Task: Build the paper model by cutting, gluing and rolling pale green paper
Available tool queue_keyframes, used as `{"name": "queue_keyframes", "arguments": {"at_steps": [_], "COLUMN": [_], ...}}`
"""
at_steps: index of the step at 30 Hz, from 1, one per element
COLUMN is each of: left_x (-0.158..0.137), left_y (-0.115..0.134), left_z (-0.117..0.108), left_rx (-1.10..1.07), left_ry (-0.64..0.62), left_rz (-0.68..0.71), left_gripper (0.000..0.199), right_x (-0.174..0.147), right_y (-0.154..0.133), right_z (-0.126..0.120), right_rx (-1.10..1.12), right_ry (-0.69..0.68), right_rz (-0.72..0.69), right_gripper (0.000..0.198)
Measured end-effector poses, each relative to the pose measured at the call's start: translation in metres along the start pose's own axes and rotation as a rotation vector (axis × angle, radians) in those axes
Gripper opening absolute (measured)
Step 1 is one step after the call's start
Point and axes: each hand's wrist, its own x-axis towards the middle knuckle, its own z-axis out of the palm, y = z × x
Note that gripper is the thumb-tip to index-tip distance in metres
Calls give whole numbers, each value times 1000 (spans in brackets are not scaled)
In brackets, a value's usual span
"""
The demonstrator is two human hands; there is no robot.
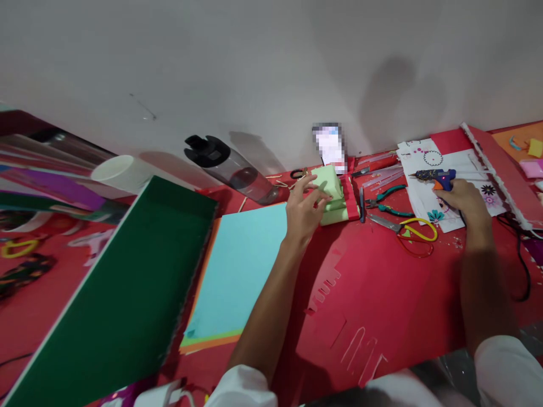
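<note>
My right hand point(464, 198) is wrapped round the handle of a blue glue gun point(441, 176), whose dark nozzle points left over white papers with printed flowers. My left hand point(302, 206), fingers apart and slightly bent, is at the left side of a folded pale green paper piece point(330, 182). Its fingertips overlap the paper; whether they press on it I cannot tell. A red strip point(350, 198) stands along the right side of the green piece. Scissors point(401, 227) with yellow and red handles and teal-handled pliers point(388, 200) lie between my hands.
A phone point(333, 148) leans on the wall behind the green piece. A tilted bottle point(237, 169), light blue sheets point(240, 254) and a dark green board point(127, 282) are on the left. Red paper scraps point(326, 288) lie in front. A black cable point(524, 265) runs at the right.
</note>
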Motion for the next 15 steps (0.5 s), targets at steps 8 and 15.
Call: {"name": "queue_keyframes", "arguments": {"at_steps": [8,15], "left_x": [-1,0], "left_y": [-2,-7], "left_z": [4,-7], "left_rx": [-5,-46], "left_ry": [20,-18], "left_rz": [0,15], "left_gripper": [10,26], "right_x": [-2,3], "right_y": [-2,3], "right_z": [-1,7], "right_rx": [-15,-1], "right_ry": [15,80], "right_rz": [27,22], "right_gripper": [57,51]}}
